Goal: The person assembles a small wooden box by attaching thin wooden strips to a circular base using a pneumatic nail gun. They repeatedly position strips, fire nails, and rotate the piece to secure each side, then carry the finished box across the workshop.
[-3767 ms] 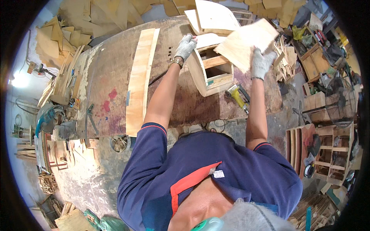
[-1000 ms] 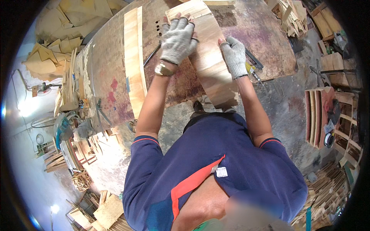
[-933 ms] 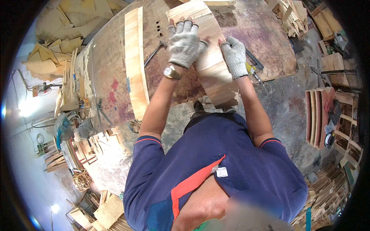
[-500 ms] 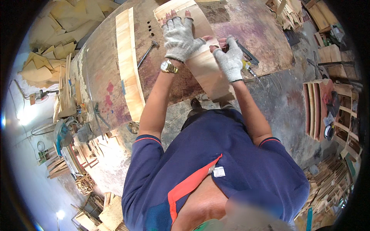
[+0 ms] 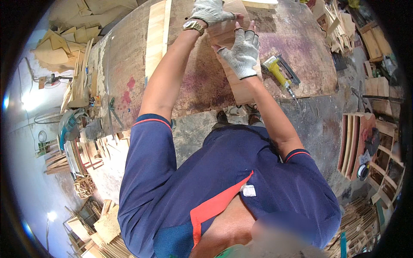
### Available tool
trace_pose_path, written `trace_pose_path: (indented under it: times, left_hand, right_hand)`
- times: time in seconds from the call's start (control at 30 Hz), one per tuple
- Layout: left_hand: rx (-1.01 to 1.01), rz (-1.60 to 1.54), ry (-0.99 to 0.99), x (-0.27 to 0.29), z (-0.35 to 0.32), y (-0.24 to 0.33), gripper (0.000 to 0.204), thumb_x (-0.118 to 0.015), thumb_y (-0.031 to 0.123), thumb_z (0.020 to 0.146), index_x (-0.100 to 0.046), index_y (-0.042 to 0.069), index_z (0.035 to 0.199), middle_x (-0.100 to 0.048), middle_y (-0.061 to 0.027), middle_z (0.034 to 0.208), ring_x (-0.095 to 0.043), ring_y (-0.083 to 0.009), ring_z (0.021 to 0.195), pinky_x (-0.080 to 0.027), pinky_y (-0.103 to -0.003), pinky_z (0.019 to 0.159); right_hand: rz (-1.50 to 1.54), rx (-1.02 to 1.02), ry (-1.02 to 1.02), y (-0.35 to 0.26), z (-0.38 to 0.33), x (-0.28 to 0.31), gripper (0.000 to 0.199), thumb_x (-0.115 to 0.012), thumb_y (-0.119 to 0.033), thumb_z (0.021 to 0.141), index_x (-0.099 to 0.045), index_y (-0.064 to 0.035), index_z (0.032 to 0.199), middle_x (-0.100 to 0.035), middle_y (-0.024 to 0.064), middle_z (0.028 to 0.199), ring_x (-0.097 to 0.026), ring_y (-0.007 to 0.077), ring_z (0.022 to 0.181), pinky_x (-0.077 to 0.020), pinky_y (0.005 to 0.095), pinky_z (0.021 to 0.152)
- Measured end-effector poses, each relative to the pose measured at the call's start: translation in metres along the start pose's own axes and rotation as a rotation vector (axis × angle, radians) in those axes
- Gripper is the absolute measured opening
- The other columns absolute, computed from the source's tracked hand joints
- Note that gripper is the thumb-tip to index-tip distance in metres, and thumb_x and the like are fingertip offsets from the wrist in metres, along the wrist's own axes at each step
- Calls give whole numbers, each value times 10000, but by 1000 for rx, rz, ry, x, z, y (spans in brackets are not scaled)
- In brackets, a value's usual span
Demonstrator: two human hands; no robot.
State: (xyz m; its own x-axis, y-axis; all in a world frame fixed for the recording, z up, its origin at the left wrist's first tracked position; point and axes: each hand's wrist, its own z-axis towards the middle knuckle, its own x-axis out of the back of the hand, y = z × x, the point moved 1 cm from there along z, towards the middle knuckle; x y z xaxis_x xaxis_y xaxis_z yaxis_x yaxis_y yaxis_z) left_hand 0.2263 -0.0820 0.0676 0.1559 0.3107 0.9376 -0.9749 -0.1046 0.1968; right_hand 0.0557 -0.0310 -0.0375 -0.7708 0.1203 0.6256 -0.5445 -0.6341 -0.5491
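My right hand point(image 5: 242, 51) lies open over the board point(image 5: 239, 88), fingers spread and pointing towards the desk's far edge, thumb out to the left. My left hand point(image 5: 211, 11) is farther up, at the board's left side, with its thumb reaching over the wood; its fingers run out of view, so I cannot tell whether it grips anything. I wear pale fingerless gloves point(image 5: 246, 61) on both, and a watch point(image 5: 194, 26) on my left wrist.

The board, curved along its sides, slants across the middle of the desk point(image 5: 301, 56), its near end at the near edge. To its left, a long pale strip point(image 5: 155, 38) runs towards the far edge, partly behind my left forearm. Right of the board, close to the near edge, a yellow and black nail gun point(image 5: 277, 72) lies on its side, apart from my hands. Red stains point(image 5: 127, 91) mark the desk's left part. Wood scraps point(image 5: 333, 21) are heaped by its far right corner, and a teal saw point(image 5: 70, 127) stands beyond the left edge.
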Motion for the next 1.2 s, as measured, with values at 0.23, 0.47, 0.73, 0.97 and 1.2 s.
trace_pose_path:
  times: [0.23, 0.47, 0.73, 0.97, 1.2]
  left_hand:
    - [-55, -14, 25, -22, 10, -21, 749, -852, 490, 692, -591, 42, 1232, -682, -201, 1132, -669, -379, 1044, -549, -466, 907]
    - [-94, 55, 62, -8, 5, -9, 777, -851, 601, 691, -609, 32, 1161, -689, -202, 1055, -674, -375, 982, -547, -473, 869]
    - [-83, 25, 135, -7, -12, 5, 922, -838, 660, 690, -582, -1, 1280, -638, -246, 1233, -583, -411, 1194, -470, -489, 1038]
    - [-11, 240, 56, -30, -49, 23, 1361, -611, 967, 669, -382, -22, 1576, -370, -304, 1615, -303, -408, 1544, -187, -516, 1280]
    - [-10, 267, 172, -40, -81, 45, 1324, -667, 923, 671, -418, -37, 1549, -384, -296, 1610, -324, -425, 1531, -198, -545, 1274]
  right_hand:
    - [-98, -96, 73, -22, 3, -39, 1164, -871, -688, 625, -443, -109, 1540, -119, 429, 1643, -119, 633, 1517, -141, 774, 1171]
    - [-127, -85, 141, -20, 4, -42, 1059, -861, -664, 648, -503, -125, 1486, -137, 421, 1642, -162, 627, 1505, -166, 757, 1171]
    - [-120, -78, 65, -16, -12, -10, 953, -835, -594, 720, -521, -90, 1465, -315, 347, 1588, -265, 533, 1498, -240, 690, 1177]
    - [-315, -395, -290, 151, -74, 43, 690, -807, -362, 764, -544, -56, 1324, -592, 220, 1239, -580, 436, 1187, -495, 534, 994]
    - [-499, -323, -650, 215, -102, 19, 774, -867, -325, 734, -481, -85, 1361, -648, 217, 1215, -646, 402, 1153, -540, 519, 961]
